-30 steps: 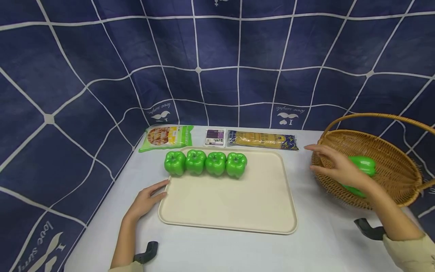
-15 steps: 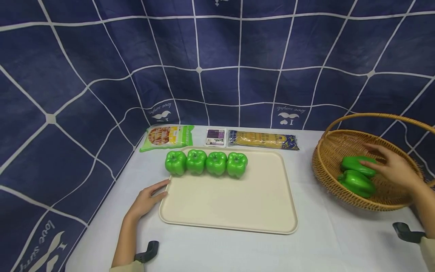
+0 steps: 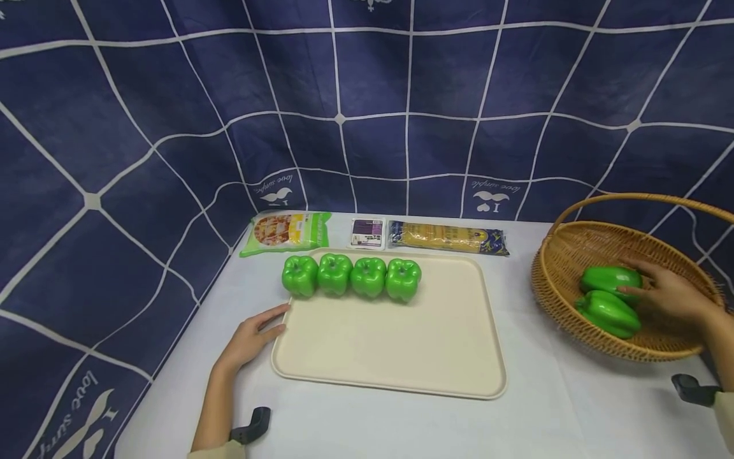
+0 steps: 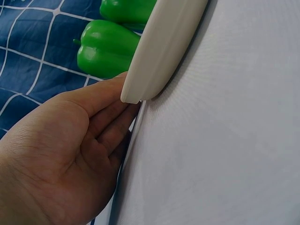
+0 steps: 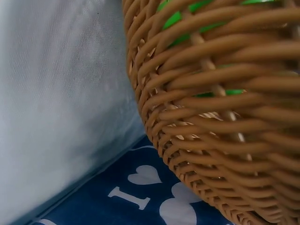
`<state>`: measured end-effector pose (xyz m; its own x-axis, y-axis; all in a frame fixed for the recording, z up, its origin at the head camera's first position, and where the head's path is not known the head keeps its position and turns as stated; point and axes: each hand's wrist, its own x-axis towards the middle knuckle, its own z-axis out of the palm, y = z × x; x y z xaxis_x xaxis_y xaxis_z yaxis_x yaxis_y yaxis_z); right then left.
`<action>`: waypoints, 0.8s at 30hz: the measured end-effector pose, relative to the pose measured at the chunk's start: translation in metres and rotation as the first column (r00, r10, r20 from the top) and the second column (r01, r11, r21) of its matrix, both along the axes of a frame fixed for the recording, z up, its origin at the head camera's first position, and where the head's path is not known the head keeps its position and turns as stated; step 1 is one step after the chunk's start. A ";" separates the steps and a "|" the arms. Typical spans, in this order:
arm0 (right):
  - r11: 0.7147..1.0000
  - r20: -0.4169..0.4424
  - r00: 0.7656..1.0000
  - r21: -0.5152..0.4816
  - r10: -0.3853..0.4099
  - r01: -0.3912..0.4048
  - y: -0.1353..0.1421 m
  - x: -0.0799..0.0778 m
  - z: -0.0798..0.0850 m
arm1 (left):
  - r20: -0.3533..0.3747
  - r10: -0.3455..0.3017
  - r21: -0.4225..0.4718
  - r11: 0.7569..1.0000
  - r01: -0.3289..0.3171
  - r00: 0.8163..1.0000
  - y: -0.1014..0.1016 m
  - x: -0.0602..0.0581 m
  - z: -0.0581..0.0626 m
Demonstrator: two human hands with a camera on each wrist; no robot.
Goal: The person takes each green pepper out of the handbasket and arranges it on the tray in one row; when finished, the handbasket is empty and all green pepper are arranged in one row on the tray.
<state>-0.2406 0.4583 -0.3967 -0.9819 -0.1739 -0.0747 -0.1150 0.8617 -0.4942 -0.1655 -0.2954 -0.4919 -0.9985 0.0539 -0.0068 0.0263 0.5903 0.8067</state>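
Inside the wicker basket [image 3: 556,306] at the right, my right hand [image 3: 671,293] grips the end of the farther green bell pepper [image 3: 602,278], thumb on its near side and fingers behind it. A second bell pepper [image 3: 608,313] lies right in front of it. The basket's wall hides this hand in the right wrist view. My left hand [image 3: 249,338] rests at the left edge of the beige tray [image 3: 390,344], its fingers extended and touching the rim. Several bell peppers [image 3: 368,276] stand upright in a row along the tray's back left, the leftmost overlapping the rim.
Behind the tray lie a green food bag [image 3: 287,231], a small white packet [image 3: 367,233] and a long pasta pack [image 3: 447,237]. The basket's handle [image 3: 642,196] arches over it. A dark blue checked cloth [image 3: 373,76] hangs behind the white table [image 3: 401,421].
My right hand has moved right from the basket's left rim into the basket and closed around the farther bell pepper. The left hand stays at the tray's edge.
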 end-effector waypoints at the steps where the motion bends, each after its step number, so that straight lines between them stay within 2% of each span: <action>1: 1.000 -0.010 1.000 0.019 0.009 -0.009 0.000 -0.001 0.000 | 0.001 -0.001 0.001 1.000 0.001 1.000 0.000 0.000 0.000; 5: 0.997 -0.024 0.999 0.076 0.036 -0.034 0.002 -0.003 0.001 | 0.004 -0.008 0.009 1.000 0.008 1.000 0.000 -0.001 0.001; 10: 0.991 -0.001 0.997 0.109 0.072 -0.072 0.003 -0.004 0.000 | 0.002 -0.013 0.010 1.000 0.013 1.000 -0.001 -0.001 0.001; 19: 0.991 0.065 0.997 0.125 0.037 -0.045 0.002 -0.012 -0.002 | 0.013 -0.023 -0.001 1.000 0.023 1.000 0.000 -0.002 0.003; 24: 0.989 -0.015 1.000 0.149 0.006 -0.003 0.000 -0.013 -0.004 | 0.017 -0.021 0.011 1.000 0.021 1.000 -0.001 -0.002 0.002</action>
